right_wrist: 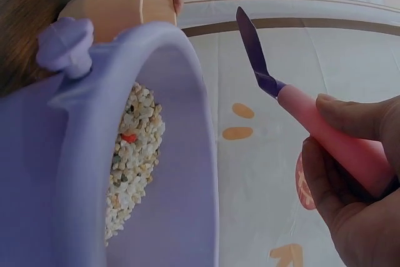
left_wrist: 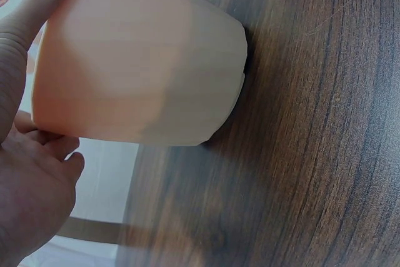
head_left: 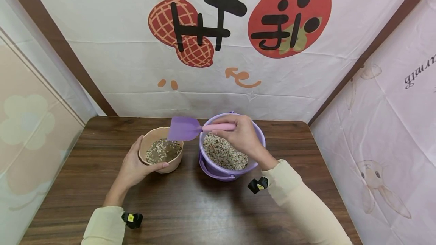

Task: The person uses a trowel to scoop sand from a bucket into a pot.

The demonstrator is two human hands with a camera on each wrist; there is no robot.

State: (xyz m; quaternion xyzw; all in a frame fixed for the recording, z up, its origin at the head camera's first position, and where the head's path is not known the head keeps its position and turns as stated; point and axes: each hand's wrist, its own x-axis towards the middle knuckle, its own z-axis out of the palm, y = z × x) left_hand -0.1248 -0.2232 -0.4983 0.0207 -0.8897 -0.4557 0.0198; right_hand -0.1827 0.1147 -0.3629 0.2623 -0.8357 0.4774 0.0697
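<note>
A peach-coloured flower pot (head_left: 173,165) stands on the table, with small pale stones (head_left: 158,150) scattered over brown material inside. My left hand (head_left: 134,165) grips its rim from the left, thumb at the near side; in the left wrist view the pot's outer wall (left_wrist: 137,60) fills much of the picture. In my right hand (head_left: 240,134) is a toy shovel with a pink handle (head_left: 221,127) and a purple blade (head_left: 184,128). The blade is raised above the pot's right rim, and the right wrist view shows it nearly edge-on. Beneath the right hand is a purple bucket (right_wrist: 81,154) of mixed gravel (head_left: 225,152).
The brown wood-grain table (head_left: 190,211) carries the pot and bucket side by side. The bucket's handle (head_left: 207,172) hangs down at its near left side. A white printed cloth wall (head_left: 136,75) rises behind the table, with more cloth walls at both sides.
</note>
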